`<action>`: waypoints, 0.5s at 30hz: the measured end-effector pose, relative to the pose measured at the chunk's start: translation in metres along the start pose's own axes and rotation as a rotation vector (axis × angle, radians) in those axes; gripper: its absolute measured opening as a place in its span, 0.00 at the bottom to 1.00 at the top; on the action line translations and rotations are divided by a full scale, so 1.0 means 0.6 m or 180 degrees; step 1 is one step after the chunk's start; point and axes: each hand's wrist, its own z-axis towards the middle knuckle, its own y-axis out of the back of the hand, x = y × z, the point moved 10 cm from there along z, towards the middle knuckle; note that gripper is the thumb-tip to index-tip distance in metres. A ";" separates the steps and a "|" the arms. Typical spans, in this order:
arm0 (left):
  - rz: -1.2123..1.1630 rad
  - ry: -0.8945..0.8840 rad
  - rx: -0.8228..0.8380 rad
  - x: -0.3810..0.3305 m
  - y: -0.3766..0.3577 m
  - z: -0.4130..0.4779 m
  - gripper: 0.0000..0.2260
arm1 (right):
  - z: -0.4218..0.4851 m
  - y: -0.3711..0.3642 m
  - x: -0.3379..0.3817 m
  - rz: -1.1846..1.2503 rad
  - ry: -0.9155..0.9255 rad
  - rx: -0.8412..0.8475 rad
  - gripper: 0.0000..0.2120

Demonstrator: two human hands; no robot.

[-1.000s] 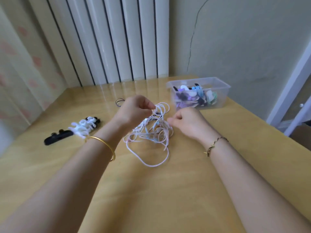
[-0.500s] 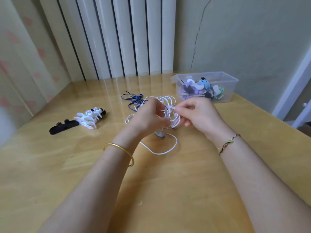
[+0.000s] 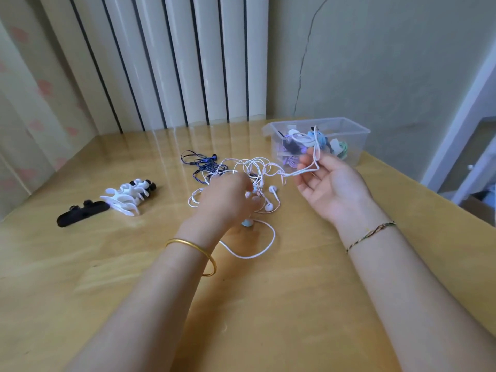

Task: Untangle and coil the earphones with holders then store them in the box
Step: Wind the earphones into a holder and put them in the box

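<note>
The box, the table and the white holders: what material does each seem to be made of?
The box looks like clear, glossy plastic: its contents show through the walls. The table looks like wood or veneer under shiny lacquer: yellow grain, bright reflections. The white holders seem smooth moulded plastic or rubber; which, I cannot tell.

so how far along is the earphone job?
Done: coiled sets sit in the box. In hand: left hand and right hand grip the knotted white earphones. Left: the blue earphones lie tangled behind them; spare holders wait unused on the table.
</note>
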 end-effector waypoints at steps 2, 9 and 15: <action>-0.0266 -0.0107 -0.0235 -0.011 0.014 0.001 0.21 | -0.002 -0.006 -0.011 0.0164 -0.0178 0.0050 0.06; -0.0928 -0.0698 -0.0597 -0.059 0.024 -0.007 0.14 | -0.014 -0.028 -0.038 0.0482 -0.0710 0.0390 0.07; -0.1153 -0.0541 -0.1251 -0.044 0.091 -0.001 0.02 | 0.002 0.023 -0.023 -0.0071 -0.0454 -0.0251 0.08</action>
